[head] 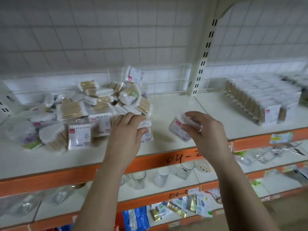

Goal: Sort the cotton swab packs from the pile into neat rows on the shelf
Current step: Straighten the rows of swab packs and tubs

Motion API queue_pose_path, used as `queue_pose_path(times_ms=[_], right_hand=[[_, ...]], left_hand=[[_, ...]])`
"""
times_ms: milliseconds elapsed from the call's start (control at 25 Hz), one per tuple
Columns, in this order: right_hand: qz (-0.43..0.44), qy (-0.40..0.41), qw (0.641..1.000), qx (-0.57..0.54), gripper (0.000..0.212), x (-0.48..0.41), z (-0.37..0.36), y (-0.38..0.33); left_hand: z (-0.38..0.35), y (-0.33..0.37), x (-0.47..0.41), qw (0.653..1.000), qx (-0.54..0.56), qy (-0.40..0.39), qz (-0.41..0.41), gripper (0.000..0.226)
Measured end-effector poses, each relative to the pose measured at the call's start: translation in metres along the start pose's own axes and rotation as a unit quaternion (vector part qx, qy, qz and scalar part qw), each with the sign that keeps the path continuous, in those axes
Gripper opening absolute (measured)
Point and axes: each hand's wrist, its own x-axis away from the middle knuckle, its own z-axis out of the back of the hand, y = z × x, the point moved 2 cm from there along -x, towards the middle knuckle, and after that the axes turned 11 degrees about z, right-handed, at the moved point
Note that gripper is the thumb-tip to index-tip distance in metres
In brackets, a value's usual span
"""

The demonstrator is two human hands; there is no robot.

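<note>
Gripping 1 pack point(147, 136) each, left hand point(128, 130), right hand point(205, 130) — curled fingers point(195, 115), shelf point(183, 104), grid wall point(100, 39)

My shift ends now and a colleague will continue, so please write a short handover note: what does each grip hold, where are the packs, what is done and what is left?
The left grip holds a pack at the right edge of the pile.
The right grip holds a second pack over the bare middle of the shelf.
Done: neat rows stand at the right of the shelf.
Left: add these two packs to the rows, then sort the pile, which is large and loose.
</note>
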Motion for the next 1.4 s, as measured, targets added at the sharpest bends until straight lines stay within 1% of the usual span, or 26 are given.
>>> queue_pose_path(times_ms=[160, 360, 520, 640, 840, 1000, 1200, 1400], right_hand=[[-0.001, 0.041, 0.998, 0.041, 0.024, 0.025, 0.065, 0.049], [-0.001, 0.068, 0.993, 0.096, 0.022, 0.058, 0.156, 0.113], [0.003, 0.086, 0.989, 0.124, 0.023, 0.081, 0.229, 0.163], [0.005, 0.086, 0.988, 0.132, 0.019, 0.098, 0.271, 0.193], [-0.015, 0.096, 0.985, 0.142, 0.019, 0.107, 0.312, 0.239], [-0.019, 0.091, 0.984, 0.15, 0.018, 0.096, 0.323, 0.271], [-0.001, 0.063, 0.985, 0.163, 0.019, 0.06, 0.331, 0.319], [0.009, 0.05, 0.982, 0.18, 0.021, 0.009, 0.326, 0.359]], left_hand=[[-0.036, 0.079, -0.002, 0.999, 0.003, -0.009, -0.053, 0.036], [-0.086, 0.186, 0.006, 0.994, -0.001, -0.018, -0.111, 0.04], [-0.126, 0.27, 0.014, 0.991, 0.019, -0.023, -0.132, 0.041], [-0.151, 0.32, 0.022, 0.988, 0.031, -0.034, -0.148, 0.042], [-0.181, 0.375, 0.019, 0.984, 0.044, -0.04, -0.169, 0.039], [-0.201, 0.397, 0.003, 0.981, 0.068, -0.034, -0.18, 0.039], [-0.231, 0.417, -0.038, 0.983, 0.084, -0.01, -0.164, 0.041], [-0.239, 0.426, -0.084, 0.986, 0.085, 0.016, -0.142, 0.043]])
